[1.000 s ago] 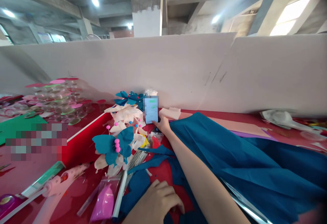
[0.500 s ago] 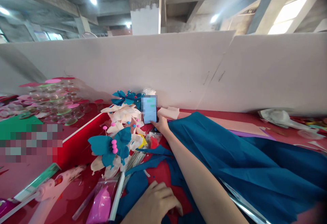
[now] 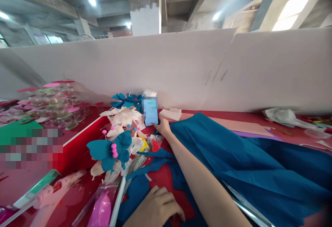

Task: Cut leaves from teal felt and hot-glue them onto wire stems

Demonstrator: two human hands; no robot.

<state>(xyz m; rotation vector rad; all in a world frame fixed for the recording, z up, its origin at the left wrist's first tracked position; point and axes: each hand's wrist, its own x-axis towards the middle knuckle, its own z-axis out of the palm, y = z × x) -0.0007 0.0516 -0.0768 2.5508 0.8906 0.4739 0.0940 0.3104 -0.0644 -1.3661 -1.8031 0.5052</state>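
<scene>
My right hand point(image 3: 162, 127) reaches far forward and touches the lower edge of a phone point(image 3: 150, 111) that stands lit against the white partition; the fingers are curled at its base. My left hand point(image 3: 158, 209) lies near the bottom edge on teal paper scraps point(image 3: 140, 192), fingers bent and resting down. Teal and cream paper flowers point(image 3: 114, 147) with pink bead centres lie just left of my right forearm.
A large teal sheet point(image 3: 249, 164) covers the right of the red table point(image 3: 77, 189). A pink glue gun point(image 3: 55, 190), a pink bag point(image 3: 100, 211) and a white rod point(image 3: 118, 199) lie lower left. Clear cups with coloured discs point(image 3: 52, 102) stand far left. The white partition point(image 3: 207, 68) closes off the back.
The view has shifted slightly; my right hand stays at the phone and my left hand stays on the scraps with little movement.
</scene>
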